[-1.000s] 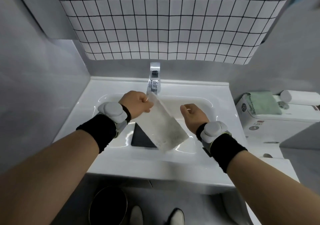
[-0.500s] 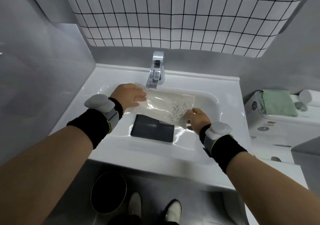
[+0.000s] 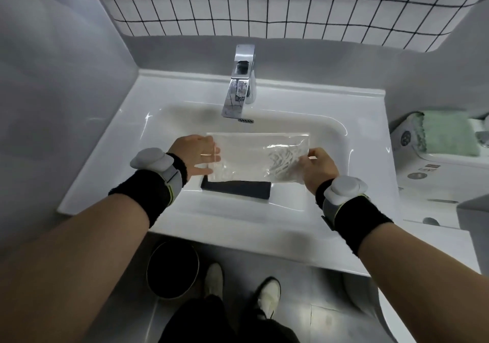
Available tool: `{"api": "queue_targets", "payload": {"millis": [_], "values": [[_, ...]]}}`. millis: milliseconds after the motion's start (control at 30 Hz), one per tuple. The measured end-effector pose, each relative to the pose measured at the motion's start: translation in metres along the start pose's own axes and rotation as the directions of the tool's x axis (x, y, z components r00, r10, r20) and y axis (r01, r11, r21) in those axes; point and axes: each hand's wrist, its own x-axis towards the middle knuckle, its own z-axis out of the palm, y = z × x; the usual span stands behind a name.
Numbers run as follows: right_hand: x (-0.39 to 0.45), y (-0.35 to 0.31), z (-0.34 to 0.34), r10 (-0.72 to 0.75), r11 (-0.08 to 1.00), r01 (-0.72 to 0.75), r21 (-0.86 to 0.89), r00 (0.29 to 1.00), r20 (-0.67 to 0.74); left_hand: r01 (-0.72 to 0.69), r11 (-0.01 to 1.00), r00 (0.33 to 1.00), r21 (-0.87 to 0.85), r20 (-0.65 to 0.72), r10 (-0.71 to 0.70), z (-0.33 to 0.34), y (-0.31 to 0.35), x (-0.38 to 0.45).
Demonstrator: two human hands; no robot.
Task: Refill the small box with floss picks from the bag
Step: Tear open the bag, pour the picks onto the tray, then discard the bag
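A clear plastic bag point(image 3: 246, 152) lies flat and level over the sink basin, with a heap of white floss picks point(image 3: 283, 158) at its right end. My left hand point(image 3: 197, 154) touches the bag's left end with nearly straight fingers. My right hand point(image 3: 317, 169) pinches the right end beside the picks. Beneath the bag, a small black box point(image 3: 238, 188) rests in the basin, and only its near strip shows.
The white sink point(image 3: 232, 226) has a chrome faucet point(image 3: 239, 83) at the back. A toilet tank with a green cloth point(image 3: 447, 133) stands to the right. A black bin point(image 3: 172, 270) and my shoes point(image 3: 267, 295) are on the floor below.
The bag went from hanging tilted in my left hand to lying flat over the box. My right hand took hold of its right end, and my left hand's fingers straightened.
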Motion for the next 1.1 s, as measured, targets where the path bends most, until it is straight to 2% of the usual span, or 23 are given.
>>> {"api": "queue_targets", "payload": {"millis": [133,367,633,900,1100], "values": [[0.009,0.010,0.007,-0.010,0.999,0.007,-0.048,0.998,-0.058,0.059,0.998,0.998,0.013,0.012,-0.059,0.009,-0.016,0.031],[0.027,0.017,0.021,-0.047,0.994,0.037,-0.106,0.994,-0.097,0.078,0.966,0.995,0.246,-0.079,-0.060,0.009,-0.050,0.093],[0.033,0.013,0.040,-0.127,0.978,0.107,-0.177,0.986,-0.107,0.050,0.883,0.999,0.466,-0.019,-0.047,-0.004,-0.071,0.126],[0.030,-0.009,0.052,-0.245,0.954,0.230,-0.193,0.968,-0.060,0.090,0.866,0.996,0.491,-0.021,-0.091,-0.007,-0.071,0.135],[0.025,-0.026,0.055,-0.279,0.950,0.263,-0.167,0.957,-0.083,0.120,0.869,0.986,0.480,0.044,-0.160,-0.006,-0.065,0.138]]}}
